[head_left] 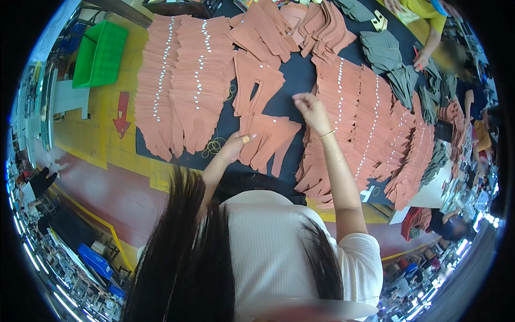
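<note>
My left hand (234,148) is closed on the left edge of a small stack of salmon-pink cut fabric pieces (268,140) at the near side of the dark table. A yellowish band circles one of its fingers. A white sticker marks the stack's upper edge. Up and to the right, my right hand (313,111) hangs over the bare dark tabletop (292,91), its fingertips pinched together; whatever they hold, if anything, is too small to make out. Just beyond the held stack lie more salmon pieces (258,80) with a slot cut in them.
Long overlapping rows of stickered salmon pieces lie left (182,80) and right (359,118). Grey-green fabric bundles (383,53) sit at the far right, near a co-worker's hand (422,60) holding something red. Loose rubber bands (213,147) lie by the left row. A green crate (102,53) stands left.
</note>
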`<state>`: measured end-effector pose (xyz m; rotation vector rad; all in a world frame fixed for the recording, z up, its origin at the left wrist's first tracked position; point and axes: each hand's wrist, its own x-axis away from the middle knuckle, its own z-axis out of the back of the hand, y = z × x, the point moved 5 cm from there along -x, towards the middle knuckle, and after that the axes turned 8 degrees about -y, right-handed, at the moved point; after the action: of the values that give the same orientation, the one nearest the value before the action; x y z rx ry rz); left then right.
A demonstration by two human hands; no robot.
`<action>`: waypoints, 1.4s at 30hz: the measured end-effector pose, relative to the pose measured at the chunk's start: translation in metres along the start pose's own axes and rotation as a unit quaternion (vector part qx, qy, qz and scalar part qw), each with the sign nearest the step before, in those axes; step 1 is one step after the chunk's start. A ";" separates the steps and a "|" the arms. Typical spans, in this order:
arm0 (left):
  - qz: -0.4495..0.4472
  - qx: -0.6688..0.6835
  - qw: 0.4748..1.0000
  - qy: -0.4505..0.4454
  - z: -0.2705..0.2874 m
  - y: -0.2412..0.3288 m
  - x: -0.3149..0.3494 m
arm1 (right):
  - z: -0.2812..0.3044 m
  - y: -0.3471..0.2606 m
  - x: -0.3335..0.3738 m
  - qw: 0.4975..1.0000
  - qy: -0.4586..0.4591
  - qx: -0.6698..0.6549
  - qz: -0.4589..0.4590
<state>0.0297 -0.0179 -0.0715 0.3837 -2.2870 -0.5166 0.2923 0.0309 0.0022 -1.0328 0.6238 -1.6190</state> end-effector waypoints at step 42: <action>-0.117 -0.424 0.880 0.181 -0.014 0.022 0.027 | -0.077 -0.012 0.087 0.983 0.016 0.171 0.069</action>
<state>0.0194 -0.0131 -0.0355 0.2735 -1.4669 -1.3666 0.2147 -0.0565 0.0014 -0.6978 0.4089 -1.5560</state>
